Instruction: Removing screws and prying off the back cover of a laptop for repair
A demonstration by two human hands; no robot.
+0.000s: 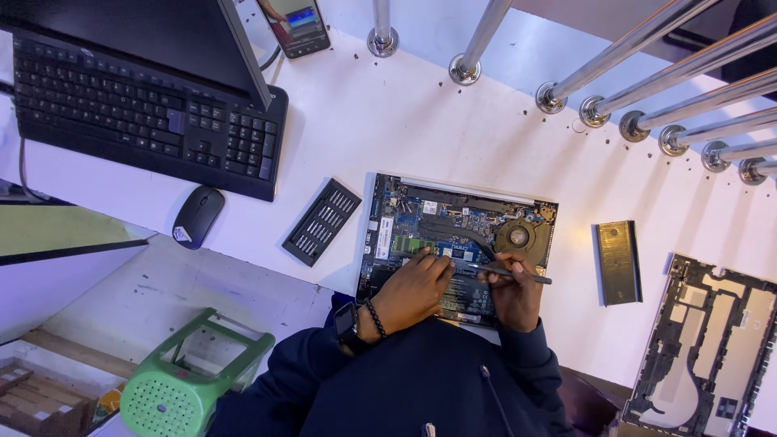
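Note:
An opened laptop (405, 212) lies on the white desk (388, 121) with its circuit board, fan (518, 236) and dark battery exposed. My left hand (414, 290) rests flat on the battery area, fingertips near the green memory module. It wears a watch and a bead bracelet at the wrist. My right hand (515, 293) grips a thin dark screwdriver (518, 276) lying nearly level across the board, just below the fan.
A black bit holder (322, 221) lies left of the laptop. A keyboard (121, 113), mouse (197, 215) and monitor stand farther left, a phone (295, 26) behind. A dark oblong part (619, 260) and the removed laptop bottom cover (712, 340) lie right. Chrome bars (647, 89) cross the back. A green stool (190, 380) stands below.

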